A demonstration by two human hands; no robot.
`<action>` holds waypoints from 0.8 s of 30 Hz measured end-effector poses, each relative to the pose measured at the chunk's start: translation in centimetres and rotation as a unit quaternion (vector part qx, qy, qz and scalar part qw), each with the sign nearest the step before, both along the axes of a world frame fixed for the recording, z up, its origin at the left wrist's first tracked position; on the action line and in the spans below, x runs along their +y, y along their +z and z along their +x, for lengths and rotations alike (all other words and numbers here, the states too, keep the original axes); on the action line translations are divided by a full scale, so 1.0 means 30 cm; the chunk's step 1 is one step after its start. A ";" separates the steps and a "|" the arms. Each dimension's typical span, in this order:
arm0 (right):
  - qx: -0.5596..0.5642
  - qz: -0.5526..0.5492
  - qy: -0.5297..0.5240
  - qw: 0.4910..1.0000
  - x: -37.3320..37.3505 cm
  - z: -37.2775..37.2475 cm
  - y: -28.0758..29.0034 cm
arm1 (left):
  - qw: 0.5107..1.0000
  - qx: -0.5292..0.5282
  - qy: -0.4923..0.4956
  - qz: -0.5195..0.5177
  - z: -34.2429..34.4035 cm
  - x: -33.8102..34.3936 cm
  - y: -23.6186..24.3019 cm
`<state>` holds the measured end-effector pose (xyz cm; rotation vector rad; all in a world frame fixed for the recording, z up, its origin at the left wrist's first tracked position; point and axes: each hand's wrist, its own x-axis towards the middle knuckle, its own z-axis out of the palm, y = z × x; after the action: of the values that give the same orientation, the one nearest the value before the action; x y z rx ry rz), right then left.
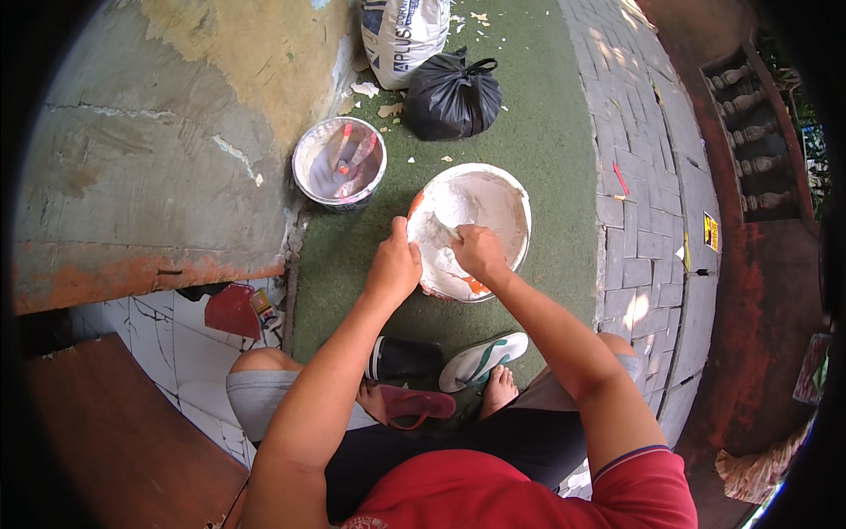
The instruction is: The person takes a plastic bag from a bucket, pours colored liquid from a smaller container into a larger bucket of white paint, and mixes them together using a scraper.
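Observation:
An orange basin (pixel 525 231) smeared with white paste stands on the green ground in front of me. My left hand (pixel 396 264) is closed on its left rim, thumb up. Inside, thick white plaster-like paste (pixel 480 196) coats the bottom and walls, with a paler mound toward the far left. My right hand (pixel 479 253) reaches over the near part of the basin, fingers wrapped round something mostly hidden by the fist. Only a short greyish, paste-covered bit shows beyond the fingers, so its kind is unclear.
A white bucket (pixel 304 181) holding murky liquid and red-handled tools stands at the far left by the peeling wall (pixel 150 167). Behind are a tied black plastic bag (pixel 452 97) and a white sack (pixel 407 40). Loose sandals (pixel 483 360) lie near my feet; grey paving (pixel 639 176) runs along the right.

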<state>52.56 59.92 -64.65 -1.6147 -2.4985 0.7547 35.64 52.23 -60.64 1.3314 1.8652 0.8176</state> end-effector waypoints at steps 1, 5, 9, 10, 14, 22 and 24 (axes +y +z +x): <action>0.007 0.004 0.017 1.000 -0.015 -0.013 0.006 | 1.000 -0.005 0.002 -0.004 0.002 0.002 0.003; -0.010 0.033 0.165 0.986 -0.026 -0.004 0.019 | 0.999 -0.016 0.010 -0.027 -0.004 0.003 0.011; -0.031 0.099 0.122 0.987 0.079 0.015 0.044 | 1.000 0.001 0.013 -0.019 -0.006 -0.004 0.002; -0.032 0.108 0.108 0.988 0.097 0.006 0.050 | 1.000 0.002 0.007 -0.007 -0.005 -0.005 -0.003; 0.005 0.128 0.175 0.976 0.079 0.004 0.020 | 1.000 0.002 -0.012 0.012 0.000 0.004 -0.005; -0.084 0.065 0.214 0.971 0.106 0.056 0.059 | 1.000 0.008 0.005 -0.005 -0.009 -0.006 -0.004; -0.104 0.057 0.143 0.983 0.132 0.062 0.072 | 1.000 0.008 0.004 -0.005 -0.009 -0.005 0.003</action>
<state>54.41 63.88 -62.50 -1.3803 -2.9042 0.4741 35.37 52.07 -60.54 1.3288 1.8870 0.8038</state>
